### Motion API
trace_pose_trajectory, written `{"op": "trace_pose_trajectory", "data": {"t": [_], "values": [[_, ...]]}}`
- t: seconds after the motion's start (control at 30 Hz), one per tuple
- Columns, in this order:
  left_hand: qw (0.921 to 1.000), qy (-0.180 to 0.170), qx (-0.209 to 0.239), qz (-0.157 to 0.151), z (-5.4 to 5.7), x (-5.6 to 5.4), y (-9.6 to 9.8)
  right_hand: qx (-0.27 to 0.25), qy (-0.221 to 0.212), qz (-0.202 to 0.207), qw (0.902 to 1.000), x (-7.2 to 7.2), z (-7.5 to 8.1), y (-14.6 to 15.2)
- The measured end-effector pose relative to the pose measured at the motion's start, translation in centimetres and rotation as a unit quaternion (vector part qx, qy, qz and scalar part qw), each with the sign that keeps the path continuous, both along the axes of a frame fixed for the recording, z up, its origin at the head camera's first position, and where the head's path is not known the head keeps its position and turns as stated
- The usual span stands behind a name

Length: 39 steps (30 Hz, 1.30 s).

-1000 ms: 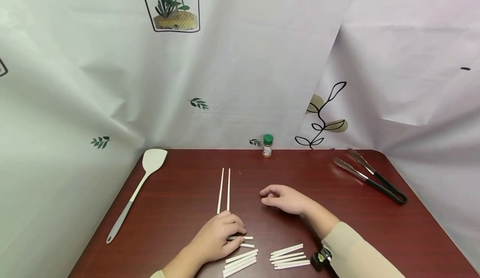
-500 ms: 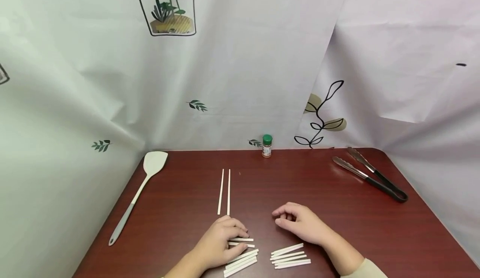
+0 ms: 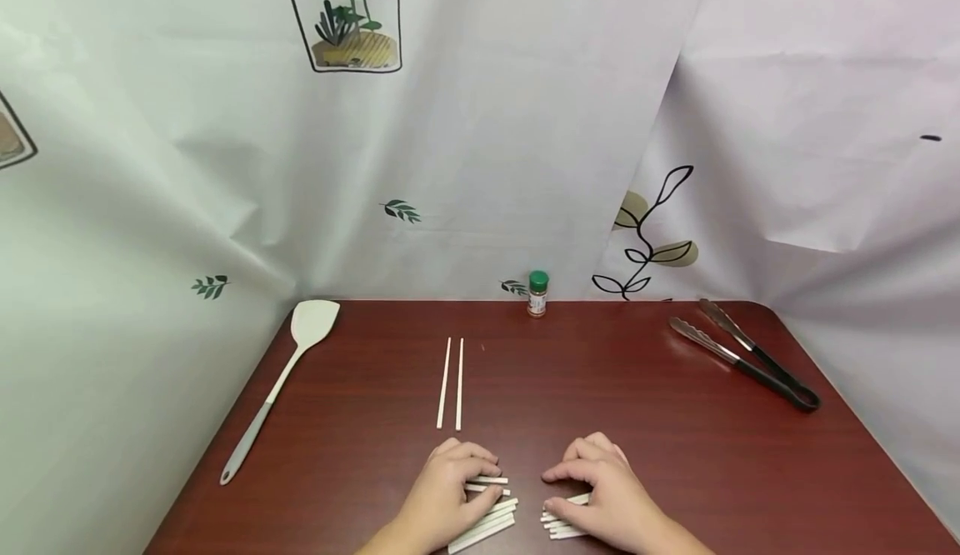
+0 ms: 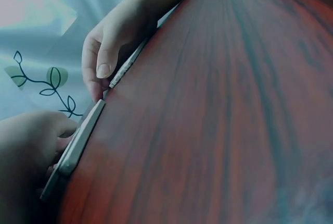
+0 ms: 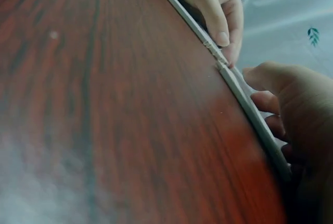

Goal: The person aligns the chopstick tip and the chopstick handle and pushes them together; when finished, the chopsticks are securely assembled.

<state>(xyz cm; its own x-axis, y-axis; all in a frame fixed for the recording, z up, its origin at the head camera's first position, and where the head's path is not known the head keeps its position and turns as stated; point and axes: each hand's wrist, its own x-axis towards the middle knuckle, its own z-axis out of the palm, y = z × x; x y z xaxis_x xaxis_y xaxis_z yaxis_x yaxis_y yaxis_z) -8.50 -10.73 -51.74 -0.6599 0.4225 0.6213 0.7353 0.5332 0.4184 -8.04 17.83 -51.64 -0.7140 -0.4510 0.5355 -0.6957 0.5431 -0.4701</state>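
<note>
My left hand rests over the left bunch of short white sticks, thumb and fingers bent but apart, with some sticks showing between them. Facing it, my right hand lies over the right bunch of short white sticks and partly hides it. Its thumb and fingertips stand apart, loosely bent. In the left wrist view a few short sticks lie beside the left fingers. The right wrist view has the right bunch along the right fingertips. Neither hand visibly pinches a stick.
Two long white sticks lie side by side beyond the left hand. A white spatula is along the left edge, tongs at the back right. A green-capped spice jar stands at the back edge, before a patterned curtain.
My right hand has come back toward me and down, from above mid-table to over the right bunch of short sticks. The left hand has stayed nearly still.
</note>
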Motion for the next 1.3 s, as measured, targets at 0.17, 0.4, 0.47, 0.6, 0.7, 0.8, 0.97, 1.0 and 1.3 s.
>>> {"op": "trace_pose_trajectory", "data": {"t": [0.17, 0.4, 0.47, 0.6, 0.7, 0.8, 0.97, 1.0, 1.3], "values": [[1.0, 0.001, -0.002, -0.001, -0.04, 0.03, 0.06, 0.0, 0.012, 0.023, 0.9997, -0.02, -0.04, -0.03], [0.9999, 0.009, -0.004, 0.002, -0.17, 0.05, 0.07, -0.004, 0.019, 0.044, 0.9989, -0.04, -0.18, -0.06], [0.9999, 0.01, -0.004, 0.003, -0.17, -0.02, 0.05, -0.002, 0.019, 0.045, 0.9988, -0.11, -0.17, -0.04], [0.9999, 0.01, -0.005, 0.004, -0.09, -0.17, 0.08, 0.003, 0.019, 0.048, 0.9987, -0.18, -0.1, 0.01], [0.9999, 0.011, -0.005, 0.0, -0.01, -0.22, 0.14, 0.005, 0.016, 0.054, 0.9984, -0.17, -0.08, 0.05], [0.9999, 0.01, -0.004, -0.004, 0.03, -0.25, 0.17, 0.005, 0.008, 0.059, 0.9982, -0.22, -0.09, 0.08], [0.9999, -0.008, -0.009, -0.009, 0.03, -0.23, 0.12, 0.003, -0.007, 0.058, 0.9983, -0.29, -0.01, 0.02], [0.9998, -0.014, -0.012, -0.009, 0.03, -0.2, 0.11, 0.003, -0.009, 0.056, 0.9984, -0.27, 0.03, 0.01], [0.9986, -0.042, -0.024, -0.02, 0.06, 0.01, -0.05, 0.003, -0.031, 0.049, 0.9983, 0.23, 0.28, -0.18]]}}
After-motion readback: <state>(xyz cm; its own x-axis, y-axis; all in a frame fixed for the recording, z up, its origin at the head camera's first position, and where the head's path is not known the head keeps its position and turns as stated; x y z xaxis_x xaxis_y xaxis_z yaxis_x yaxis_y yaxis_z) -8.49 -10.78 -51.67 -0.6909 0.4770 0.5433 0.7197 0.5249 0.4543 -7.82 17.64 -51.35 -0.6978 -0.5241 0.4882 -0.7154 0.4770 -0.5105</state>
